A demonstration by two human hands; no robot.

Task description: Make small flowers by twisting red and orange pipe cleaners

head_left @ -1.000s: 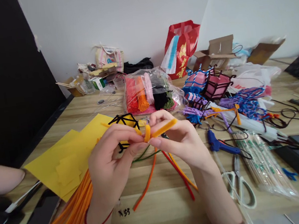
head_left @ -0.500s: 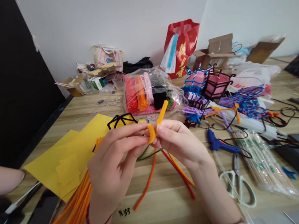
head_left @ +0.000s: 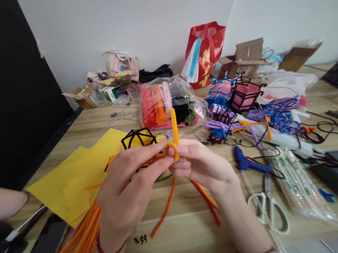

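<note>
Yellow-orange pipe cleaner: in the head view, it is hanging in the grasp of both hands above the table, curling between them, its free end pointing upward.
Left hand: reaching in from the left, its fingers stretching to the curl and pinching it, leaving hardly any gap at the tips.
Right hand: pressing thumb against bent fingers, gripping the strip beside the curl.
Bending step: judging by the pose, both hands are shaping a small loop.
Loop's next call: further bending would be needing one firm pinch, with the other hand guiding the free end.
Left side: orange pipe-cleaner bundle is lying near; black frame is sitting farther off.
Right side: glue gun and scissors are lying near.
</note>
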